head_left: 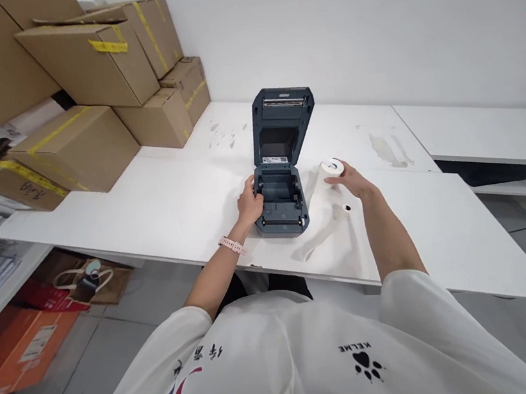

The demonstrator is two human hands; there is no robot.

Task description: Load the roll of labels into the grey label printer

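Note:
A dark grey label printer (280, 211) stands on the white table with its lid (282, 123) raised and its inner bay showing. My left hand (250, 204) is closed on the printer's left side, the thumb over the rim. To the right of the printer, my right hand (348, 179) is closed around the edge of a white paper roll (331, 167). A loose strip of paper hangs from that roll toward the printer. Nearer to me lies a small, thin roll (340, 211) with a dark core hole, and its pale strip (320, 243) trails toward the table's front edge.
Cardboard boxes (90, 64) with yellow tape are stacked at the left back. The white table (185, 194) meets a wall behind. A lower shelf unit (495, 121) adjoins at right. An orange box (26, 348) and a paper bag are on the floor at left.

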